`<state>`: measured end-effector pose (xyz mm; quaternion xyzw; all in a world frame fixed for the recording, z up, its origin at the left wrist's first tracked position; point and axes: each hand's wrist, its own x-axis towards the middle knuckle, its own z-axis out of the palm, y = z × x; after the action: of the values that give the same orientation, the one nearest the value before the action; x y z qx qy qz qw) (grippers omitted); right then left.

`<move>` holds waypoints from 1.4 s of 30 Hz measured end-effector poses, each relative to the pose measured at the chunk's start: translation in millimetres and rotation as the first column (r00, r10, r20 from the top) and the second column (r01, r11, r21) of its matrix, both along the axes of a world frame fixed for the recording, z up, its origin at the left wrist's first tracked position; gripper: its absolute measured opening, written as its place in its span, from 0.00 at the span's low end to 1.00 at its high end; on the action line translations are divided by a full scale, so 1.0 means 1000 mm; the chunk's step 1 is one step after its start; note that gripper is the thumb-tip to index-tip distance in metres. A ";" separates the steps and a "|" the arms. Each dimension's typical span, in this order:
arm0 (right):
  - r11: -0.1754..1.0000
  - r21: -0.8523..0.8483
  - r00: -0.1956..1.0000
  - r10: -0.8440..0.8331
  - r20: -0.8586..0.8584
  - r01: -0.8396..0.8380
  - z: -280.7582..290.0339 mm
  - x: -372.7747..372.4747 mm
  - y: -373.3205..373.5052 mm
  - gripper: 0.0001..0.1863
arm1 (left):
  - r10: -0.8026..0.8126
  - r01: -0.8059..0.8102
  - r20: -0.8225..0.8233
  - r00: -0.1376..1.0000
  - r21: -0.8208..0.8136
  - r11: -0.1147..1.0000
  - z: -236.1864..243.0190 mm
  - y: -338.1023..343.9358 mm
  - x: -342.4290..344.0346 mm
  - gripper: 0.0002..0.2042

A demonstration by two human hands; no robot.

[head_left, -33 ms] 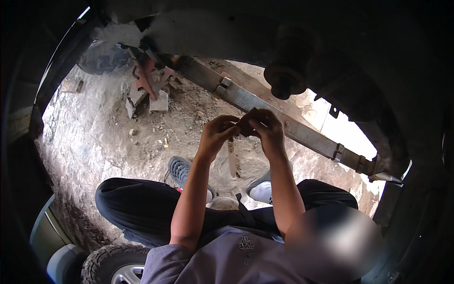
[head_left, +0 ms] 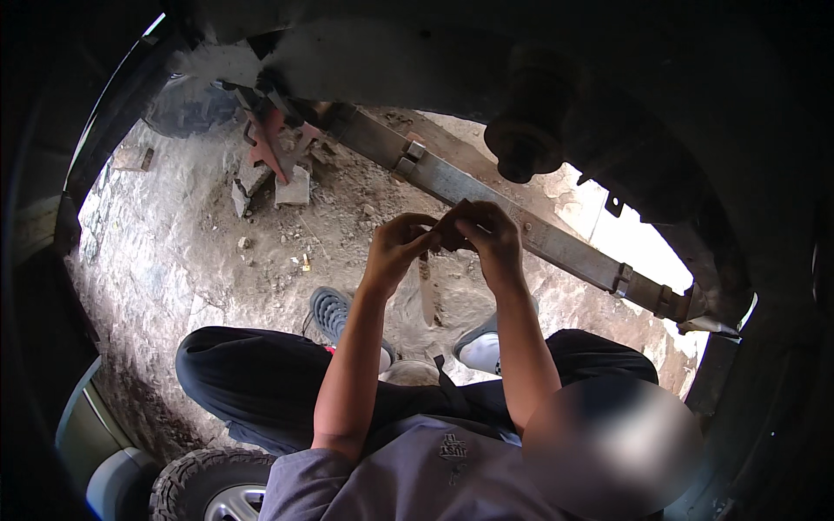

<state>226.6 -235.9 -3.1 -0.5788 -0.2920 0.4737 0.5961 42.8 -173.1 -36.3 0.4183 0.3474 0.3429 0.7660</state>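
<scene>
Both hands pinch together, left hand (head_left: 401, 246) and right hand (head_left: 483, 233), on a small dark part, leaf spring (head_left: 486, 201) at twelve o'clock; I'd keep elbows steady.

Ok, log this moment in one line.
left hand and right hand: together on a small part | leaf spring: behind hands | ground: dirt

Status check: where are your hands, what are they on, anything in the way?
Left hand and right hand together, fingers pinching a small dark part. Flat metal strip hangs beneath. Leaf spring runs right behind the hands.
</scene>
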 end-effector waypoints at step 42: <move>0.994 0.038 0.982 -0.092 -0.167 0.100 -0.003 -0.013 0.014 0.11 | 0.275 -0.278 0.114 0.955 0.014 0.960 -0.018 -0.008 0.033 0.11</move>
<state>213.5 -221.7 -6.4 -0.5369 -0.2243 0.4836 0.6538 75.7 -181.3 -54.5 0.3573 0.3542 0.4747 0.7222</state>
